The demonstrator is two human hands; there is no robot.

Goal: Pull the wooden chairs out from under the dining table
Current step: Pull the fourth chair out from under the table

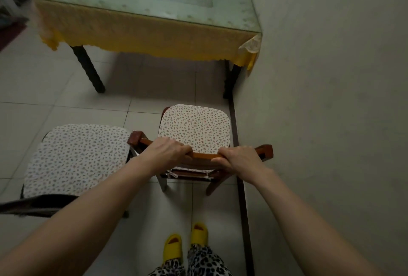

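both hands clench the top rail of a wooden chair (pixel 196 134) in the lower middle of the frame: the left hand (pixel 167 151) near its left end, the right hand (pixel 239 158) near its right. the rail runs left to right, and the seat faces up-frame toward the dining table (pixel 141 32), clear of its edge. a second chair (pixel 77 156) stands just beside it at lower left, also out from under. two chairs, each with one spotted cushion. the table, glass-topped over a yellow cloth, sits at upper middle against a pale wall (pixel 331 77) on the right. the floor (pixel 44 90) is light tile.
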